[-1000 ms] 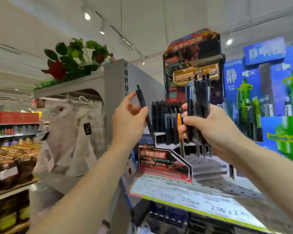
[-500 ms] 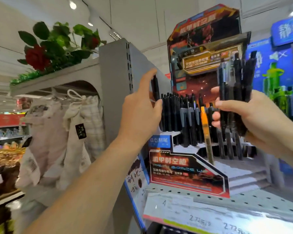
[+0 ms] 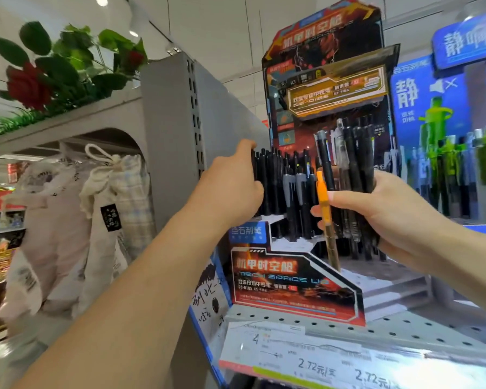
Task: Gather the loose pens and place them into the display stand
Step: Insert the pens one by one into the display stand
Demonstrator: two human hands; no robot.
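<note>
The task was partway done: the left hand (image 3: 230,189) pinched one black pen at the back-left row of the red cardboard display stand (image 3: 295,287), while the right hand's (image 3: 387,217) fingers (image 3: 348,196) gripped a thick bundle of black pens (image 3: 351,169) not yet slotted in.

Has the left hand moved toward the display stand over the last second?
Yes. The left hand has gone from open air left of the red-and-black cardboard display stand to its top-left row of black pens.

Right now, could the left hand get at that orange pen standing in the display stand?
Probably yes. The left hand rests at the black pens in the stand's left rows, and the orange pen stands in front of them with open space before it. The right hand, gripping a bundle of pens, sits close behind.
</note>
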